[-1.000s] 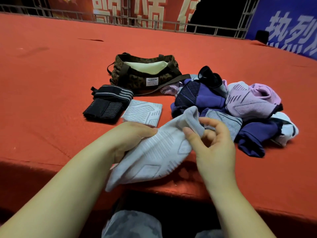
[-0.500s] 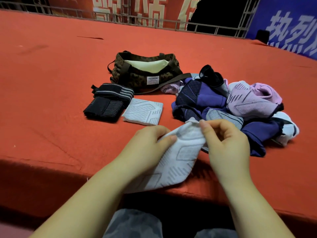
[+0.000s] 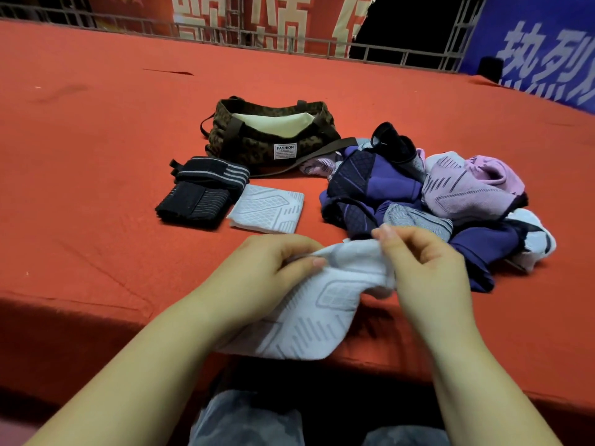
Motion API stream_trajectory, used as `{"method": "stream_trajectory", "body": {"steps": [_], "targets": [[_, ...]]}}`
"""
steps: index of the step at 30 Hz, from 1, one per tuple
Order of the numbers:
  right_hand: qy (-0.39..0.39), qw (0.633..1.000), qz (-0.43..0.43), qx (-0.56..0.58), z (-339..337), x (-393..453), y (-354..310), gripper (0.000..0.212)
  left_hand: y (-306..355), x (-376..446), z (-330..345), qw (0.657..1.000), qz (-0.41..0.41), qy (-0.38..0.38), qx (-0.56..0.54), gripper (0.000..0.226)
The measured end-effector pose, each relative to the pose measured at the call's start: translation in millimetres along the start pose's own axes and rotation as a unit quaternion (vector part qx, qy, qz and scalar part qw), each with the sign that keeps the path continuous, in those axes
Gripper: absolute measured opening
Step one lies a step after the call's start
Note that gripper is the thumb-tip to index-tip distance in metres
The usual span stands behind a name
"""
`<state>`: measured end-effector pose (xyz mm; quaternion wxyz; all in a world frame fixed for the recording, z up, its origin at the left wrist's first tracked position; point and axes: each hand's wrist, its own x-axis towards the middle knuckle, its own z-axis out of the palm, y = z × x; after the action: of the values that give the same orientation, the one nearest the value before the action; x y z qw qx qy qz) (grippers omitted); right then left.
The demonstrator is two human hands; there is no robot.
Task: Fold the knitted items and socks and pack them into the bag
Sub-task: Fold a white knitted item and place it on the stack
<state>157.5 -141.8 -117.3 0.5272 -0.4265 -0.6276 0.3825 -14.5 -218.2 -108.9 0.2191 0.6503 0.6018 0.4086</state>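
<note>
I saw my left hand reach in from the lower left, fingers curled, pinching the white sock at its upper edge. The sock draped over the near edge of the red surface, toe hanging off. My right hand came from the lower right, thumb and forefinger gripping the sock's cuff, just before the pile of knitted items

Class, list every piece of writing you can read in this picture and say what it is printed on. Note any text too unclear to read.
"FASHION": white label on the leopard-print bag; the smaller lines beneath are too small to read.
"热烈": blue banner, cut off at the frame edge.
Red banner: large white characters, cropped at the top, not readable.
</note>
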Motion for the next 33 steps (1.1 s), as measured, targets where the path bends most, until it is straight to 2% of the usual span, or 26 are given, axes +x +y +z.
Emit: {"method": "stream_trajectory", "body": {"steps": [2,3,4,5,6,7,8,10,13,16,18,20,22,25,26,28,30,31,33], "targets": [[0.019,0.999,0.009,0.045,-3.6,3.0,-4.1,0.007,-0.1,-2.0,0.0,0.991,-0.035,0.028,-0.128,0.015],[0.014,0.999,0.020,0.040,-5.0,4.5,-3.6,0.005,-0.3,-1.3,0.4,0.976,-0.059,0.047,-0.206,0.016],[0.001,0.998,0.049,0.030,-4.5,5.0,-0.7,0.021,-0.5,0.7,0.0,0.959,-0.075,0.068,-0.265,0.018],[-0.028,0.994,0.100,0.020,-2.6,3.4,1.5,0.045,-1.0,3.7,-0.7,0.945,-0.086,0.087,-0.305,0.021],[-0.066,0.986,0.153,0.026,2.1,-0.5,3.3,0.069,-1.5,6.2,-0.2,0.927,-0.096,0.105,-0.347,0.023],[-0.116,0.971,0.201,0.056,8.1,-6.8,3.0,0.083,-0.3,8.4,1.8,0.905,-0.108,0.118,-0.394,0.024],[-0.167,0.952,0.232,0.107,14.1,-13.7,2.2,0.082,1.3,10.0,4.1,0.883,-0.119,0.125,-0.437,0.026],[-0.192,0.925,0.245,0.220,23.8,-24.4,-2.5,0.059,3.8,10.9,11.2,0.849,-0.143,0.129,-0.491,0.034],[-0.141,0.960,0.150,0.188,26.8,-26.6,-3.9,0.033,2.1,6.6,15.5,0.818,-0.170,0.120,-0.536,0.049],[-0.135,0.987,0.054,0.068,17.3,-22.1,-7.0,0.010,-2.1,1.3,8.5,0.836,-0.202,0.082,-0.503,0.057],[-0.162,0.986,-0.009,-0.021,8.1,-21.8,-12.0,0.010,-6.0,0.6,2.2,0.859,-0.190,0.091,-0.467,0.058],[-0.190,0.976,-0.055,-0.093,0.7,-21.7,-18.8,0.010,-9.8,2.1,-3.1,0.880,-0.164,0.109,-0.432,0.069],[-0.197,0.964,-0.081,-0.161,-4.2,-21.6,-21.7,0.014,-8.4,2.8,-6.6,0.912,-0.131,0.114,-0.372,0.060],[-0.202,0.951,-0.090,-0.217,-9.4,-20.3,-24.5,0.013,0.0,1.5,-7.7,0.950,-0.089,0.092,-0.284,0.020],[-0.210,0.948,-0.085,-0.224,-11.1,-19.5,-24.2,0.013,-1.5,1.3,-7.6,0.957,-0.084,0.086,-0.265,0.015],[-0.233,0.941,-0.077,-0.234,-14.1,-17.0,-25.1,0.010,-6.3,1.3,-6.0,0.963,-0.088,0.072,-0.243,0.014],[-0.260,0.930,-0.071,-0.251,-17.2,-14.6,-26.3,0.017,-8.9,0.5,-4.9,0.968,-0.106,0.077,-0.212,0.025],[-0.272,0.922,-0.065,-0.268,-18.9,-13.0,-25.9,0.024,-10.0,0.3,-4.5,0.970,-0.112,0.087,-0.195,0.031],[-0.288,0.901,-0.038,-0.321,-22.4,-9.0,-22.9,0.034,-11.9,-0.6,-5.8,0.966,-0.118,0.135,-0.187,0.031]]}}
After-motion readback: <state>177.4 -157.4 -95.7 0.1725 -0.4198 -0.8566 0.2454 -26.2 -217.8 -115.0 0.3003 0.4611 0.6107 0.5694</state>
